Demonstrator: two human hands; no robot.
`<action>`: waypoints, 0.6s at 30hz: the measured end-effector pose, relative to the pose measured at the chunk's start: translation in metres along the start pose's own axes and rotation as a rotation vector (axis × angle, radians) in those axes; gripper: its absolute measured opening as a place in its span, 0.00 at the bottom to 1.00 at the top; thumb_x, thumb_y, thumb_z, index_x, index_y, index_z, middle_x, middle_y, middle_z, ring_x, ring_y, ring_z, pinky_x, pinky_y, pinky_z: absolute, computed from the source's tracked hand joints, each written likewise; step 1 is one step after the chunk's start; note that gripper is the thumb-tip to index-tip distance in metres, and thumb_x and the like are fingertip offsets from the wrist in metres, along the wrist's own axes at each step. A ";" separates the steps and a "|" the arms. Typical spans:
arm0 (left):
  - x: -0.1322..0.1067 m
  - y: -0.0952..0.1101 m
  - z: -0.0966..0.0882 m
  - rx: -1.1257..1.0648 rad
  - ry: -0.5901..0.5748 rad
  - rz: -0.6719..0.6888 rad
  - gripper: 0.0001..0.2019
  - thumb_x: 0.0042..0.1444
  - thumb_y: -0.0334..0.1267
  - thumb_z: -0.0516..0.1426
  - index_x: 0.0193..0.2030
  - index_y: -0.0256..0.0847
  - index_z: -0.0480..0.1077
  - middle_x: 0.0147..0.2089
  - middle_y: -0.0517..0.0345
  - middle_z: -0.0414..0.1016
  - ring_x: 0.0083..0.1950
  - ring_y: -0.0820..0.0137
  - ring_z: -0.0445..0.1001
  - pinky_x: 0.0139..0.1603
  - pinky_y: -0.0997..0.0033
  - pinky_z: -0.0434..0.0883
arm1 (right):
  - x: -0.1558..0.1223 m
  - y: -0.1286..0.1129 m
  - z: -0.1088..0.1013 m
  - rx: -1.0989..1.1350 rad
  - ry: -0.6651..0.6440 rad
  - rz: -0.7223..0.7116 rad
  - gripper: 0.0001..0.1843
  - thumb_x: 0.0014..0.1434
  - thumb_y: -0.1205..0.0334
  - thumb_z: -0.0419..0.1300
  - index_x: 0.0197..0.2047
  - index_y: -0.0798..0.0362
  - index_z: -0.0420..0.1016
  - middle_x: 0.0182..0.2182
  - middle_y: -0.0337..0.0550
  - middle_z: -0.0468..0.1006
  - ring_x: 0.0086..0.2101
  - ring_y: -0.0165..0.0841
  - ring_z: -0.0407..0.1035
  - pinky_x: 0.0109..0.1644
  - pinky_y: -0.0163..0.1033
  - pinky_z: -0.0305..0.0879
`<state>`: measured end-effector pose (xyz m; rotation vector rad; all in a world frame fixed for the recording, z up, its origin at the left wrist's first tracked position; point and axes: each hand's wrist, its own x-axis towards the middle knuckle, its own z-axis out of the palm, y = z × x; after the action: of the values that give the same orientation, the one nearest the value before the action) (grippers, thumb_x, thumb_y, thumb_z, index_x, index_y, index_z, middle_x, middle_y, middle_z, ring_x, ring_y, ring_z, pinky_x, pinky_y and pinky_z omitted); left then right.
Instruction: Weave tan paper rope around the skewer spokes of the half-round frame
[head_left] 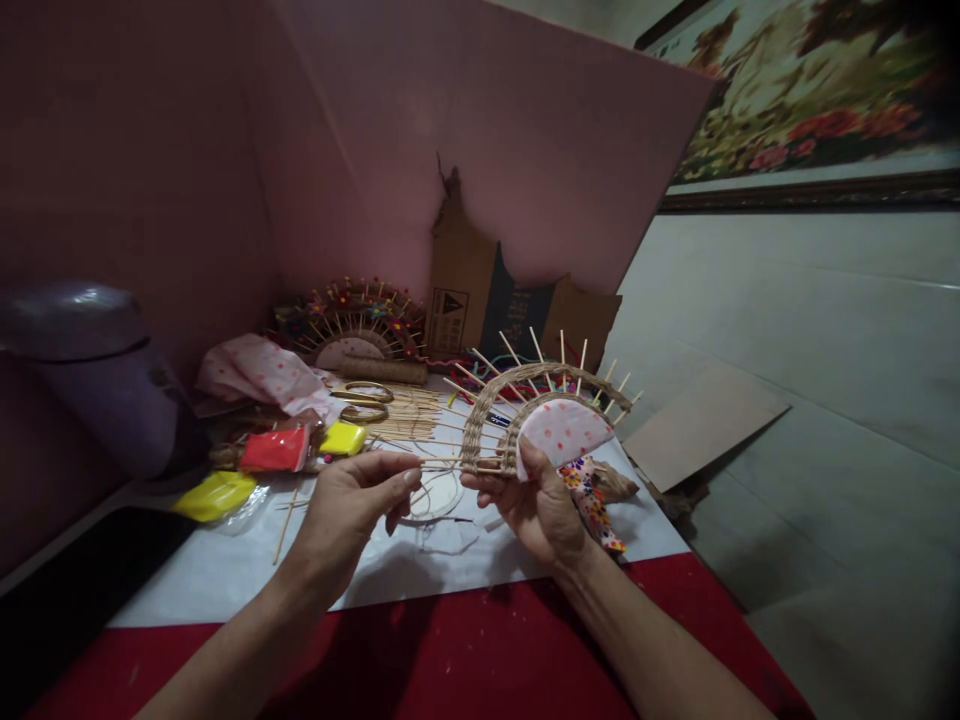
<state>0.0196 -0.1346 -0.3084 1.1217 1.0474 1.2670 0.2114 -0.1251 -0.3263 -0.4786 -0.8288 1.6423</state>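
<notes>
My right hand (544, 505) grips the lower edge of a half-round woven fan, its thumb on the pink dotted cloth centre (562, 432). Thin wooden sticks radiate from that centre, and bands of brown twine (474, 420) are woven across them. With thumb and forefinger pinched, my left hand (367, 500) holds the tips of the lowest sticks (442, 464) at the fan's left side. Both hands hold the fan above the white table covering. A second half-round fan (352, 345), decorated with coloured flowers, leans at the back.
Gold-handled scissors (364, 400) lie on loose sticks (420, 412), near a twine roll (384, 370). Red (275, 450) and yellow (217, 495) packets are at left, beside a purple bottle (112, 380). Torn cardboard (465, 280) stands behind. Flowered cloth (596, 510) lies under the fan.
</notes>
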 end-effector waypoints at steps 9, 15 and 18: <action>0.000 0.004 0.001 0.081 0.043 -0.052 0.11 0.45 0.42 0.61 0.25 0.35 0.67 0.15 0.66 0.64 0.11 0.83 0.55 0.12 0.83 0.47 | 0.001 0.002 -0.002 -0.070 -0.054 -0.028 0.14 0.58 0.53 0.53 0.37 0.55 0.72 0.31 0.45 0.80 0.31 0.37 0.76 0.28 0.33 0.68; -0.001 0.005 0.003 0.032 0.060 -0.052 0.11 0.44 0.41 0.61 0.26 0.35 0.68 0.14 0.67 0.63 0.12 0.84 0.53 0.12 0.83 0.47 | 0.001 0.003 0.000 -0.146 -0.041 -0.050 0.16 0.56 0.52 0.54 0.36 0.55 0.74 0.31 0.46 0.80 0.31 0.37 0.76 0.28 0.34 0.68; -0.003 0.005 0.004 0.112 0.074 0.054 0.10 0.44 0.41 0.61 0.26 0.34 0.69 0.13 0.69 0.60 0.14 0.83 0.53 0.14 0.83 0.49 | 0.001 0.006 0.000 -0.195 -0.060 -0.076 0.17 0.57 0.51 0.55 0.36 0.56 0.75 0.32 0.47 0.80 0.33 0.38 0.76 0.30 0.36 0.69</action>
<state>0.0226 -0.1378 -0.3031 1.2021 1.1622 1.3142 0.2072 -0.1249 -0.3304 -0.5289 -1.0461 1.5195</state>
